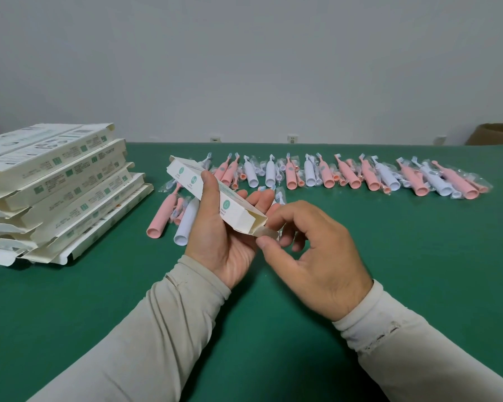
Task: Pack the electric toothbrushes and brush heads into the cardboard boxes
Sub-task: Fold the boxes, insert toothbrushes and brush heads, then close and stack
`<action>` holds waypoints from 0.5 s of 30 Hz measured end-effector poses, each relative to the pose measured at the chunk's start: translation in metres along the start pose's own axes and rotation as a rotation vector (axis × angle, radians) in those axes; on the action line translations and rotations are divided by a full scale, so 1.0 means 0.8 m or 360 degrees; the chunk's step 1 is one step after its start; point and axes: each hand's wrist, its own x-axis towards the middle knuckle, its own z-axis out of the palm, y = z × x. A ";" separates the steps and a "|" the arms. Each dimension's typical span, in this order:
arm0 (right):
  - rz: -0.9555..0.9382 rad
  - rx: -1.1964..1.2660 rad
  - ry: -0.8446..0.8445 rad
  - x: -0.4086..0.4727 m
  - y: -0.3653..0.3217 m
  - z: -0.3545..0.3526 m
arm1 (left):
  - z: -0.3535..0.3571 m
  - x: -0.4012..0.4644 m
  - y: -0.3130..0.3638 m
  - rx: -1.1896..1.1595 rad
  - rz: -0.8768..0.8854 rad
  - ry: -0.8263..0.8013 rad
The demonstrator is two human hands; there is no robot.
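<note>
Above the green cloth surface [273,314], the left hand [227,236] grips a slim white cardboard box [212,192]; the right hand [311,256] pinches its open end flap [266,234].

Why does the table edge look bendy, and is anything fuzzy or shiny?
Head view: the wide lens bows the table edge; light is soft and even, only faint shadows under the hands; the toothbrushes have small glints on their wrappers; the box print is too soft to read.
</note>
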 end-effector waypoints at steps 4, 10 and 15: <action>-0.0061 -0.0084 0.0015 -0.001 -0.002 -0.001 | -0.001 0.000 0.000 -0.0006 -0.0011 -0.0027; -0.0059 -0.0113 0.0055 0.000 -0.004 -0.003 | -0.001 0.001 -0.001 -0.0004 -0.0018 -0.0011; -0.0150 -0.0103 -0.0028 0.000 -0.002 -0.004 | 0.000 0.000 -0.001 0.0000 -0.0028 -0.0014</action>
